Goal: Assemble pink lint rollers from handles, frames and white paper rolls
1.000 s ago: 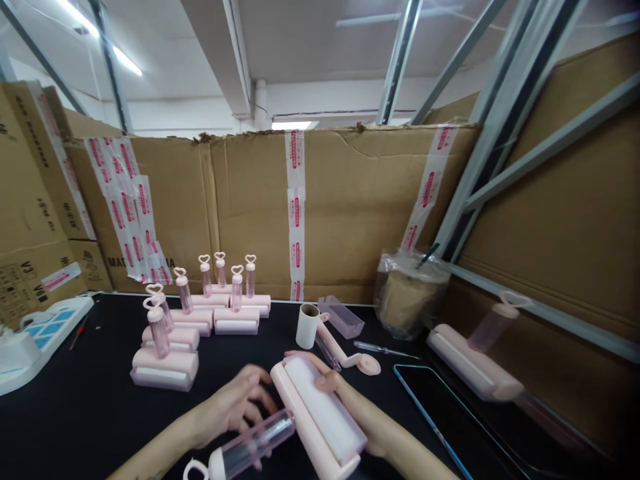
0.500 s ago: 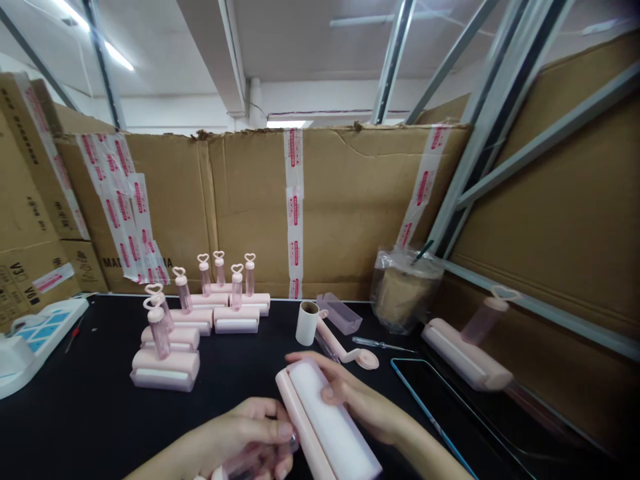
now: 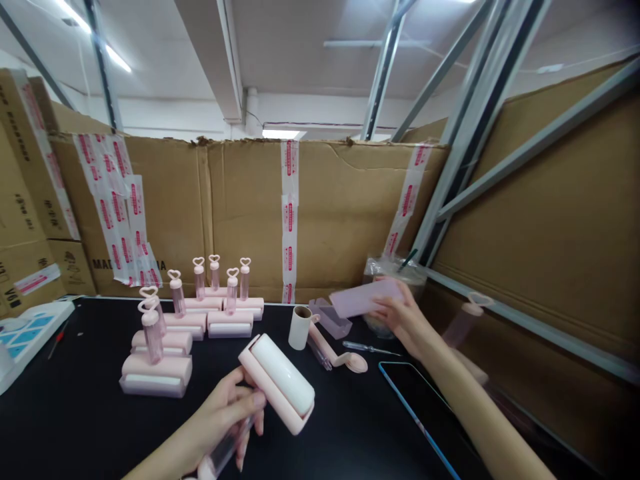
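My left hand [image 3: 233, 413] is closed around the clear handle of a pale pink lint roller [image 3: 273, 403], tilted above the black table. The roller's white roll [image 3: 286, 375] lies uncovered and faces up. My right hand [image 3: 400, 313] is stretched to the back right, pinching a translucent pink cover [image 3: 363, 298] by its right end. That cover is apart from the roller and hovers above another translucent cover [image 3: 330, 319] on the table. A white paper roll [image 3: 299, 328] stands upright near it, beside a disassembled pink roller handle [image 3: 327, 347].
Several finished-looking lint rollers [image 3: 157, 365] stand handle-up at the left. Right of centre lie a screwdriver [image 3: 371, 348] and a phone [image 3: 425, 413]. A bagged cup [image 3: 417, 273] is behind my right hand, and another lint roller [image 3: 470, 327] is partly hidden by my arm. Cardboard walls [image 3: 240, 213] enclose the back.
The cover has come off the lint roller, and my right hand has carried it away to the back right. My left hand still holds the roller, now raised and turned.
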Available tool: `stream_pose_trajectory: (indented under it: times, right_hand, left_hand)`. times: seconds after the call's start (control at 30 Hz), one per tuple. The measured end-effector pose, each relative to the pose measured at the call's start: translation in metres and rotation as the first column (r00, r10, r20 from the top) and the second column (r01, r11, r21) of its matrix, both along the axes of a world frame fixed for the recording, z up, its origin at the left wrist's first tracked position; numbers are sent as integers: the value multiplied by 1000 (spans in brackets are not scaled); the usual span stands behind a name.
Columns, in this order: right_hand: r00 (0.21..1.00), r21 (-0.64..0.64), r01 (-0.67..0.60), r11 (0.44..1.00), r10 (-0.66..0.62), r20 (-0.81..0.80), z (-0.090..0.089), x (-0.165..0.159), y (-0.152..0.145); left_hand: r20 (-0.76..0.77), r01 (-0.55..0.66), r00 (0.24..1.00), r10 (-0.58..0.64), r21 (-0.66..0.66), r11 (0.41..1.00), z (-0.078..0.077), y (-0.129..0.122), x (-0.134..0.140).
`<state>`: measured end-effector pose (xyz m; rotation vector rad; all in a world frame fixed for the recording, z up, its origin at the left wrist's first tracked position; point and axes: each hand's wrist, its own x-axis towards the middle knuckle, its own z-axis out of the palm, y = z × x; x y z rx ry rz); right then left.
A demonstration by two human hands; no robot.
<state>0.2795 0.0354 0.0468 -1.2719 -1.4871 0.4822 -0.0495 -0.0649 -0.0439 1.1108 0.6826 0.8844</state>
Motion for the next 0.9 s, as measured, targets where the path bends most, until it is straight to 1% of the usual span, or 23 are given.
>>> stream_pose_trajectory:
  times: [0.07, 0.13, 0.2, 0.27, 0.33, 0.4, 0.5, 0.6, 0.73, 0.8, 0.83, 0.9]
  right_hand:
    - [993, 9, 88, 996, -89, 75, -14, 3, 20]
    - [966, 14, 182, 983, -181, 185, -28, 6, 37]
    - [914, 10, 270, 963, -260, 313, -37, 11, 48]
    - [847, 4, 340, 940, -308, 434, -43, 17, 56]
    - [782, -11, 386, 922, -321, 534, -46, 23, 61]
    - [733, -48, 408, 912, -296, 612, -49, 26, 65]
    - [700, -126, 404, 906, -218, 680, -57, 26, 70]
    - [712, -205, 360, 910, -126, 691, -65, 25, 73]
    - [778, -320, 248, 914, 9, 628, -69, 24, 73]
    - [818, -342, 189, 921, 45, 574, -64, 23, 69]
    - [838, -330, 159, 930, 50, 544, -59, 22, 64]
    - [879, -266, 87, 960, 52, 475, -48, 15, 49]
  left_hand:
    - [-33, 33, 999, -33, 14, 999, -2, -3, 2]
    - [-50, 65, 997, -64, 22, 998, -3, -4, 2]
    - [-50, 76, 996, -74, 27, 997, -3, -5, 1]
    - [-47, 79, 996, -77, 29, 996, -1, -5, 0]
    - [-43, 69, 997, -68, 25, 997, 2, -5, 0]
    - [-42, 61, 997, -60, 16, 998, 5, -5, 0]
    - [-47, 54, 997, -53, 9, 998, 5, -3, 0]
    - [-49, 39, 998, -38, 13, 999, 0, 0, -1]
    - [-29, 23, 999, -23, -1, 1000, -10, 7, -1]
    - [-18, 20, 1000, -21, -12, 1000, -13, 10, -1]
    - [-15, 18, 1000, -18, -17, 1000, -14, 10, -1]
    - [-11, 5, 1000, -5, -24, 1000, -13, 11, -2]
